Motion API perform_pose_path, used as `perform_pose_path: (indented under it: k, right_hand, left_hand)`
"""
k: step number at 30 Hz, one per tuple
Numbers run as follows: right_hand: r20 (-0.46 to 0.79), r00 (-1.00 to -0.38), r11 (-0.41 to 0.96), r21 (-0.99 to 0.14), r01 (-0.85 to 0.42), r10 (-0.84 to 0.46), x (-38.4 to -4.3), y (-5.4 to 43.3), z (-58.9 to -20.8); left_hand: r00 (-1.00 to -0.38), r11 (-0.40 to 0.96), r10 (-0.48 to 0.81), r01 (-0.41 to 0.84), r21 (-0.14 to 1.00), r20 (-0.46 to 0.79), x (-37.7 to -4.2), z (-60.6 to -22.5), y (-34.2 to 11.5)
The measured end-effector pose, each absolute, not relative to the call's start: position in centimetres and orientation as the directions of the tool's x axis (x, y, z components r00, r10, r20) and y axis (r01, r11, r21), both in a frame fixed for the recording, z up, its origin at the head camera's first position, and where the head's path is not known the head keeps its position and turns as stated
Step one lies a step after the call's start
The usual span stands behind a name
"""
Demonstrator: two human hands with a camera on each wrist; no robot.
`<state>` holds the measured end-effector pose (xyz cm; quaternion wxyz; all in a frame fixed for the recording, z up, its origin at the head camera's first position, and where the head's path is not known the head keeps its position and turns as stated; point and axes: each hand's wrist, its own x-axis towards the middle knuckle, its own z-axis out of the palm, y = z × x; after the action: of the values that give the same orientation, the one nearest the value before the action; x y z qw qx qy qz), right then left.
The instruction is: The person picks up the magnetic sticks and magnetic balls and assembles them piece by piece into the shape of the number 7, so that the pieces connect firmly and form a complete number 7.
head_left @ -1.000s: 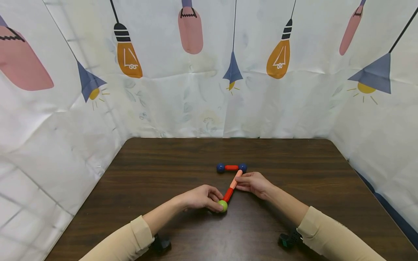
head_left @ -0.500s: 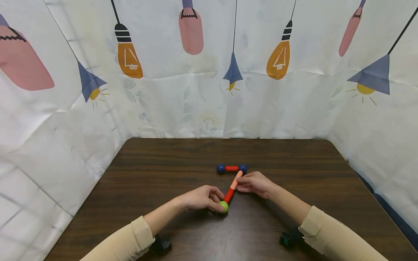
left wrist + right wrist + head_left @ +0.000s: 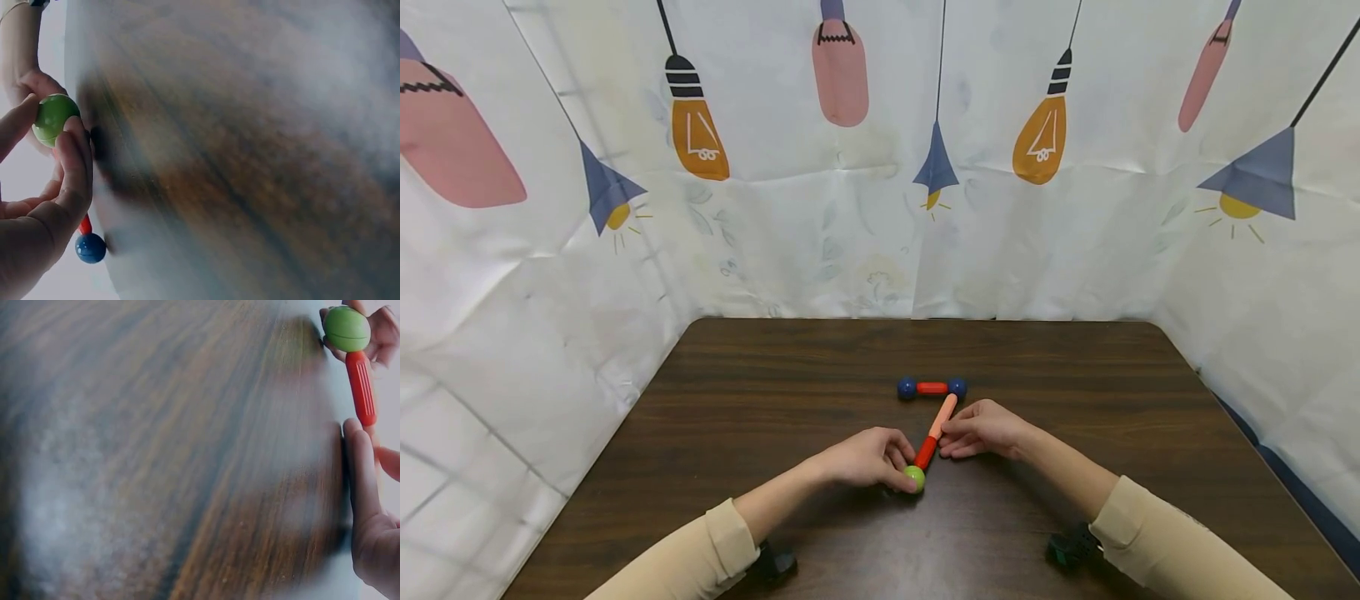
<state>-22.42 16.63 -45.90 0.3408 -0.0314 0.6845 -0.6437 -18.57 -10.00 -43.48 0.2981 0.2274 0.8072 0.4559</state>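
Note:
My left hand [image 3: 868, 457] pinches a lime-green ball [image 3: 915, 478] between thumb and fingers, low over the table. Joined to that ball is a ridged red rod [image 3: 361, 387], which runs away from me and to the right. A salmon-pink rod [image 3: 944, 412] continues in line from its far end. My right hand [image 3: 987, 428] pinches the pink rod near the place where it meets the red one. In the right wrist view, the fingers partly hide the pink rod. Its free tip lies just short of the right dark blue ball [image 3: 957, 387].
Beyond the hands lies a dumbbell-shaped piece: a short red rod [image 3: 932, 388] between two dark blue balls, the left ball [image 3: 907, 388] included. The brown wooden table [image 3: 790, 367] ends at a white printed curtain [image 3: 790, 242]. Dark wrist devices sit under both forearms.
My right hand has slid down the pink rod, closer to the red one. The left hand still holds the green ball in nearly the same place.

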Motion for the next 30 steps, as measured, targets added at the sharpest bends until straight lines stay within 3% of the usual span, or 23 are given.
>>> perform_pose_path:
  k: [17,30]
  right_hand:
    - [-0.386,-0.769,0.217,-0.922,0.319,-0.51,-22.3,17.5,-45.7]
    - [-0.209,-0.799,0.303,-0.952,0.035,-0.564,-22.2,20.1,-43.7]
  left_hand:
    - [-0.741,0.551,0.634,0.23,0.803,-0.222,-18.5,-43.5,-10.0]
    - [-0.757,0.527,0.632,0.261,0.809,-0.167,-19.4,-43.4,-11.8]
